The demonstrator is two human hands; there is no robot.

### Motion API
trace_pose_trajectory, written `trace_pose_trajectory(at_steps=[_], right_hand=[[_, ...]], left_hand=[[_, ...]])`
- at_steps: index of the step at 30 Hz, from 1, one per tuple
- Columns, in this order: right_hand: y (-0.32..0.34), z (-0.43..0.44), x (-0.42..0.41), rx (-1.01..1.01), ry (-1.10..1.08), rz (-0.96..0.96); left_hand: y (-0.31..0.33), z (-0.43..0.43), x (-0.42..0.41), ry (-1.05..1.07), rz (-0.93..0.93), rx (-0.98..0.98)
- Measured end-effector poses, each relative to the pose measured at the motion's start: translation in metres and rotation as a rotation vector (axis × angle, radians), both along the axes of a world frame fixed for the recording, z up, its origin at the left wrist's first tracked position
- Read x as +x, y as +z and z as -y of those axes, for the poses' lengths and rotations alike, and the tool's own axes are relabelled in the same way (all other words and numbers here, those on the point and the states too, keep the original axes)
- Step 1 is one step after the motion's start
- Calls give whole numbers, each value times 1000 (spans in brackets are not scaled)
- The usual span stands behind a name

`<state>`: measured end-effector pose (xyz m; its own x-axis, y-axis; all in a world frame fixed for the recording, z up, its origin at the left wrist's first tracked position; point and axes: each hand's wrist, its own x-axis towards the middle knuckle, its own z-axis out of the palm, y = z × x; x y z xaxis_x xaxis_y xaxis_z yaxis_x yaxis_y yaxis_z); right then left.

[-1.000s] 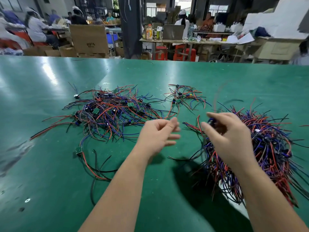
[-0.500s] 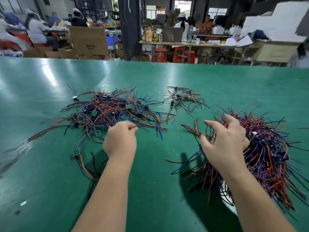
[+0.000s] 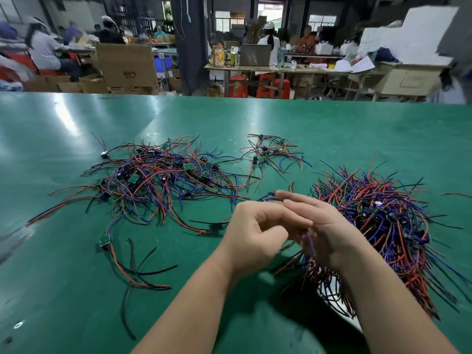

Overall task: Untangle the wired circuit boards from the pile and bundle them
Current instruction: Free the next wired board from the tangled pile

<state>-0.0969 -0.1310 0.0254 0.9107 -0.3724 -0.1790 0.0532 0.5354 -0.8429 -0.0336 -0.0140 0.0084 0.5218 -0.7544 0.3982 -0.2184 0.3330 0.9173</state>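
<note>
A green table (image 3: pixel 332 129) holds three piles of wired boards: a dense one (image 3: pixel 383 221) right, a spread one (image 3: pixel 158 180) left, a small one (image 3: pixel 270 152) beyond. One loose board (image 3: pixel 104 240) lies near left. Two hands meet between the big piles, covering the dense pile's edge. The left hand (image 3: pixel 255 233) is curled, its grip blurred; the right hand (image 3: pixel 332 228) has its fingers straight, a purple wire (image 3: pixel 310 242) beside its palm. Cartons (image 3: pixel 126 65) and workers (image 3: pixel 43 52) fill the room behind.
</note>
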Motion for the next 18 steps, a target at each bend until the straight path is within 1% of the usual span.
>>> trace_pose_trajectory(at_steps=[3,5,7,8,9,10,13,15,18], right_hand=[[-1,7,0,24,-60,70],[-1,8,0,55,-60,138],[-1,6,-1,74,-30,198],[-1,5,-2,73,-16,214],[0,3,-3,66,-1,222],[-1,2,-3,57,17,223],[-2,-4,-4,13,102,203],[-2,-7,-4,-27,139,185],[-2,-6,-4,-42,124,190]], left_hand=[[2,-2,7,161,-92,103],[1,0,16,267,-256,229],[-1,1,25,295,-436,383],[-1,2,27,291,-512,413],[-2,3,28,289,-578,387],[-3,4,29,292,-633,320],[-2,5,34,333,-779,31],[1,-1,40,401,-840,-115],[5,-13,54,508,-878,-251]])
